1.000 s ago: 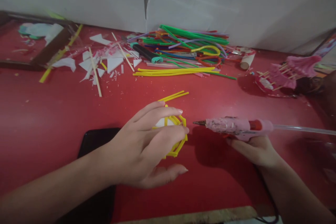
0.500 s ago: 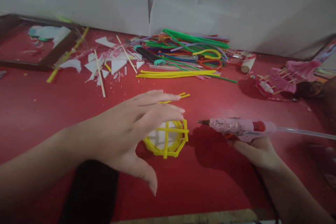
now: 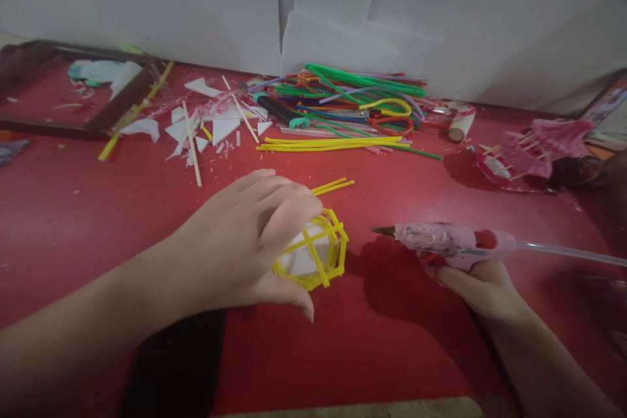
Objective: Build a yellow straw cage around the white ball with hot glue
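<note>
A small round frame of yellow pipe cleaners (image 3: 337, 261), with crossed strips over a white middle, stands on the red table. My left hand (image 3: 259, 241) curls around its left side, fingers at the back and thumb in front, and hides part of it. My right hand (image 3: 477, 284) grips a pink glue gun (image 3: 441, 240), whose dark tip points left toward the frame, a short gap away. A clear glue stick (image 3: 563, 248) sticks out of the gun's back. Just behind the frame lie two short yellow pieces (image 3: 337, 187).
Along the back lie long yellow stems (image 3: 333, 143), a pile of coloured pipe cleaners (image 3: 362, 88), a black-and-teal cutter (image 3: 281, 109) and white scraps (image 3: 225, 129). A brown tray (image 3: 105, 111) stands back left, a pink stick model (image 3: 533, 147) at right. A dark object (image 3: 174, 366) lies front left.
My left hand has closed in around the yellow frame, which has turned so its cross sits slanted. The view has shifted slightly. The glue gun stays nearly where it was.
</note>
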`<state>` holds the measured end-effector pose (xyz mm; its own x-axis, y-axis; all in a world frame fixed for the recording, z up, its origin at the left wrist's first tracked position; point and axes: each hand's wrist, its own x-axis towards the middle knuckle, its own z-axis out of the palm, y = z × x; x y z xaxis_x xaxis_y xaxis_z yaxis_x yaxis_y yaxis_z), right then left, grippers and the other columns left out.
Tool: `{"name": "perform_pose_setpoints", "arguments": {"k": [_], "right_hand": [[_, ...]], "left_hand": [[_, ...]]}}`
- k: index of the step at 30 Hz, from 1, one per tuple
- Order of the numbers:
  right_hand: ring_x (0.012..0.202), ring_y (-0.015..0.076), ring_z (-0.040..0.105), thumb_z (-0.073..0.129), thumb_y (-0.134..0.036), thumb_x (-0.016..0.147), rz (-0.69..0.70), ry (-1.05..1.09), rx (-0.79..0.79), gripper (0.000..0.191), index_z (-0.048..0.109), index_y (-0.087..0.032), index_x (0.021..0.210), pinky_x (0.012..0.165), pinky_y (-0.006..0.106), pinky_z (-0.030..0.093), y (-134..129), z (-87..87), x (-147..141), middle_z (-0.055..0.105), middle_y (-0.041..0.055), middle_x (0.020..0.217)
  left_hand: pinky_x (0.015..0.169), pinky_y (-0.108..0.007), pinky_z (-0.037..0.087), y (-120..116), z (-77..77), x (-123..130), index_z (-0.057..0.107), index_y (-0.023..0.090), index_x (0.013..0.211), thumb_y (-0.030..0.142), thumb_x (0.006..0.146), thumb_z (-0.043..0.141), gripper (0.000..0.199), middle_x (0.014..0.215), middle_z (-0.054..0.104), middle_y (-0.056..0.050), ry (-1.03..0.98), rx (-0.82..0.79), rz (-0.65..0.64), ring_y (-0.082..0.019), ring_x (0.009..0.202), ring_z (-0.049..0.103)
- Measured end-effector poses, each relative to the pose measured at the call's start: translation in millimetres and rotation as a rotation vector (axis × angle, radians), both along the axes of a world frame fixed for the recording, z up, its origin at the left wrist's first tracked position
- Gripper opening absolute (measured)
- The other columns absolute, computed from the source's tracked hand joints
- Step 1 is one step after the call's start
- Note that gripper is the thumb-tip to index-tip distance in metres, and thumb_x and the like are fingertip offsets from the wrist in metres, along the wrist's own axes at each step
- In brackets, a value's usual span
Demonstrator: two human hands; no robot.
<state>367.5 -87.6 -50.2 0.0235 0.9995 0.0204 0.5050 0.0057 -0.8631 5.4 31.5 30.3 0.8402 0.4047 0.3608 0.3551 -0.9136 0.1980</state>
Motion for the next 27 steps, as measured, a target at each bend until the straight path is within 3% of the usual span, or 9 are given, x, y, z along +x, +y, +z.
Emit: {"name": "perform_pose_setpoints", "arguments": {"k": [2,5,8,10,13,18,21,24,27], "right_hand": [[0.069,0.0202,0.07,0.066,-0.03,0.083,-0.009,0.002,-0.009,0.011,0.076,-0.024,0.084,0.064,0.029,0.061,0.1,0.6,-0.7,0.076,0.0029,0.077],[0.073,0.0215,0.071,0.068,-0.032,0.081,-0.056,-0.001,-0.022,0.011,0.076,-0.023,0.083,0.069,0.032,0.062,0.7,1.3,-2.3,0.076,0.0036,0.08],[0.072,0.0219,0.07,0.071,-0.033,0.078,-0.084,0.012,-0.037,0.011,0.075,-0.024,0.079,0.07,0.033,0.063,1.9,0.8,-2.8,0.075,0.0035,0.077],[0.068,0.0213,0.069,0.072,-0.034,0.078,-0.082,0.027,-0.033,0.011,0.075,-0.024,0.078,0.069,0.033,0.063,2.4,-0.4,-2.1,0.074,0.003,0.074],[0.065,0.0204,0.068,0.072,-0.034,0.078,-0.091,0.051,-0.036,0.01,0.076,-0.024,0.08,0.066,0.033,0.063,2.3,-2.6,-0.6,0.072,0.0018,0.07],[0.064,0.0201,0.068,0.075,-0.033,0.077,-0.134,0.067,-0.026,0.01,0.076,-0.024,0.08,0.064,0.031,0.062,1.8,-3.0,-0.9,0.071,0.0017,0.069],[0.073,0.0231,0.071,0.074,-0.032,0.077,-0.117,0.04,-0.019,0.009,0.077,-0.025,0.082,0.072,0.035,0.064,2.5,-1.6,-1.8,0.072,0.0025,0.072],[0.074,0.0232,0.072,0.073,-0.03,0.077,-0.116,0.01,-0.018,0.007,0.077,-0.025,0.081,0.073,0.036,0.064,3.5,0.5,-2.9,0.073,0.0023,0.074],[0.067,0.021,0.07,0.073,-0.03,0.075,-0.126,0.002,-0.016,0.007,0.077,-0.026,0.079,0.068,0.033,0.063,5.4,4.7,-5.6,0.073,0.0012,0.071]], "left_hand": [[0.098,-0.066,0.054,-8.5,-0.1,0.1,0.049,0.02,0.127,0.085,0.045,0.083,0.111,0.116,0.07,-0.019,-0.016,-0.01,0.066,-0.046,0.109,0.068],[0.105,-0.067,0.052,-17.6,1.4,-4.2,0.046,0.017,0.135,0.087,0.044,0.081,0.121,0.143,0.055,-0.03,-0.019,-0.149,0.042,-0.052,0.132,0.055],[0.114,-0.061,0.05,-18.7,-0.5,-12.5,0.041,0.017,0.143,0.053,0.065,0.093,0.1,0.156,0.045,-0.029,0.027,-0.239,-0.094,-0.046,0.145,0.045],[0.116,-0.058,0.049,-16.0,-5.7,-17.9,0.035,0.019,0.147,0.031,0.078,0.085,0.086,0.158,0.043,-0.028,-0.019,-0.233,-0.12,-0.041,0.148,0.044],[0.117,-0.054,0.049,-10.9,-16.3,-22.8,0.027,0.022,0.151,0.022,0.087,0.073,0.079,0.158,0.043,-0.026,-0.068,-0.229,-0.105,-0.036,0.149,0.044],[0.112,-0.058,0.051,-8.4,-26.6,-22.0,0.03,0.021,0.149,0.025,0.091,0.072,0.072,0.157,0.041,-0.028,-0.14,-0.205,-0.07,-0.037,0.146,0.047],[0.111,-0.061,0.05,-11.7,-27.1,-20.2,0.032,0.021,0.148,0.037,0.083,0.083,0.084,0.153,0.046,-0.028,-0.144,-0.197,0.011,-0.041,0.141,0.051],[0.103,-0.058,0.056,-17.2,-26.3,-17.9,0.036,0.019,0.146,0.05,0.071,0.091,0.098,0.139,0.06,-0.023,-0.141,-0.176,0.156,-0.04,0.124,0.063],[0.092,-0.05,0.06,-22.4,-25.6,-14.9,0.039,0.018,0.142,0.054,0.078,0.084,0.086,0.122,0.068,-0.016,-0.155,-0.119,0.264,-0.034,0.107,0.07]]}}
